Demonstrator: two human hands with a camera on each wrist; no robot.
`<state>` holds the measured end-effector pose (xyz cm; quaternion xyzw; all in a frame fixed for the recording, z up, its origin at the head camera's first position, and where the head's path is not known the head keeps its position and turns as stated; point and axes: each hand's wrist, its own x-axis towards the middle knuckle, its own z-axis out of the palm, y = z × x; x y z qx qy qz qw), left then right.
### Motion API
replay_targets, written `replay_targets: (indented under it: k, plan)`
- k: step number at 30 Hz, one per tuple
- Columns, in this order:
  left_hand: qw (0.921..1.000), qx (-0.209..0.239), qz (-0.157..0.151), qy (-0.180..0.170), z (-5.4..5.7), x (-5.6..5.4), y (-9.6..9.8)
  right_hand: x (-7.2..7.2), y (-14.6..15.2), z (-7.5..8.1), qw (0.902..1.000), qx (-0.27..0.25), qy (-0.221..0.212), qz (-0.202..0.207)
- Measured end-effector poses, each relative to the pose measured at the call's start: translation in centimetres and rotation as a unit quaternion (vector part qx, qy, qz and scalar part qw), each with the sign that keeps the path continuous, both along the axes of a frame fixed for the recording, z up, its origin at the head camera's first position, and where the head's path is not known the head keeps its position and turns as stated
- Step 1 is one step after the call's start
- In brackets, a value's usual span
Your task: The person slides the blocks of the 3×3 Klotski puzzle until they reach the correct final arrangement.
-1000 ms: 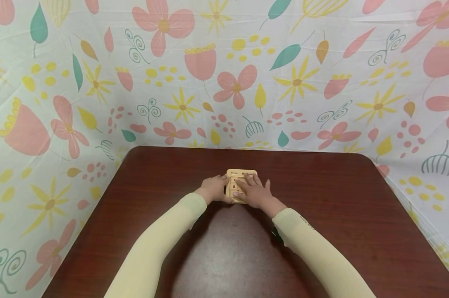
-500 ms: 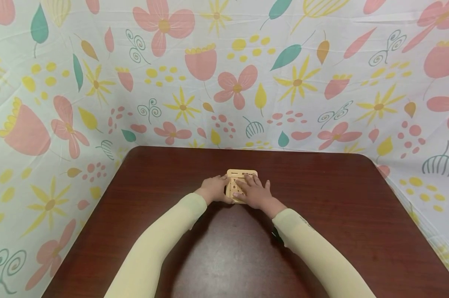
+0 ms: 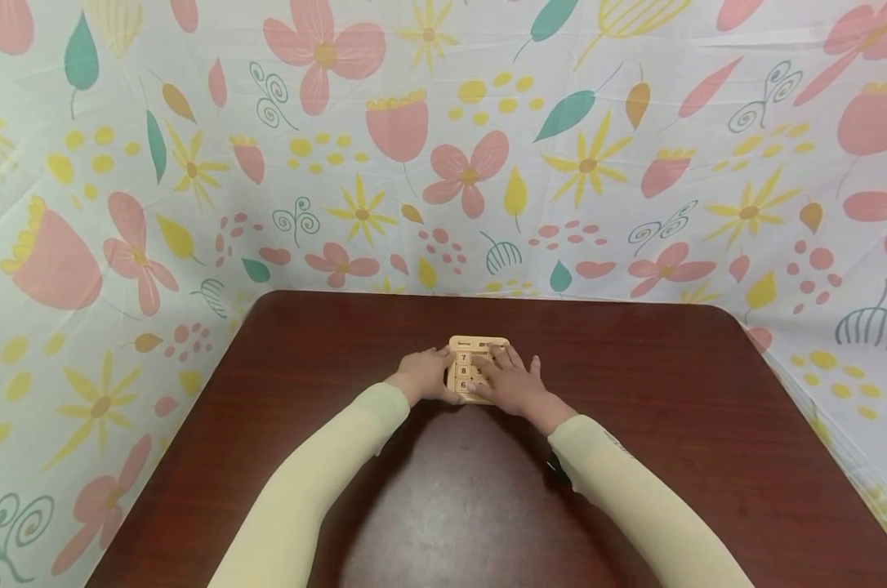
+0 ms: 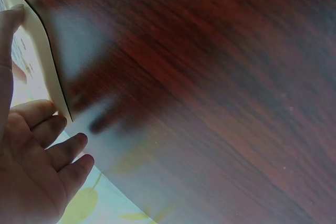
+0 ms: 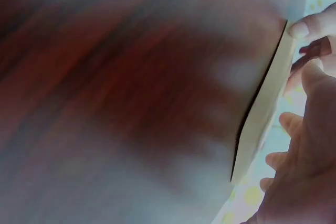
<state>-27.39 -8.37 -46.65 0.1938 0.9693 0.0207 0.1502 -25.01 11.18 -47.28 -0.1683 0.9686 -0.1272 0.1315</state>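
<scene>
A light wooden number slide puzzle (image 3: pixel 463 371) lies on the table, its tiles 7, 8, 6 and 5 showing. My left hand (image 3: pixel 423 374) grips its left side, thumb at the near corner and fingers toward the far corner. In the left wrist view, the left hand (image 4: pixel 31 156) has its thumb and index finger at the edge of the puzzle (image 4: pixel 47 56), the other fingers loose. My right hand (image 3: pixel 515 386) spreads over the right half, fingertips at the tiles, hiding several of them. The right wrist view shows the right hand (image 5: pixel 310 156) with extended fingers above the puzzle's side (image 5: pixel 262 114).
The dark reddish-brown wooden table (image 3: pixel 443 506) has rounded far corners. Behind it and at both sides hangs a white cloth (image 3: pixel 443 163) printed with flowers and leaves. Both forearms wear pale yellow sleeves (image 3: pixel 296 482).
My right hand has shifted slightly to the right, uncovering more of the 5 and 6 tiles. The left hand keeps its grip in the same place.
</scene>
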Motion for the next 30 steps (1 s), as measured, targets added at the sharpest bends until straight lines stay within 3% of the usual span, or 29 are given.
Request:
replay_targets:
  k: [14,30]
  plan:
    - [0.9999,0.002,0.005,0.01,0.2,0.2,0.0,0.7,2.9,0.4,0.9996,-0.005,0.021,-0.017]
    - [0.9999,0.002,0.008,0.006,0.1,0.4,0.0,0.7,3.6,-0.4,0.9995,0.003,0.014,-0.027]
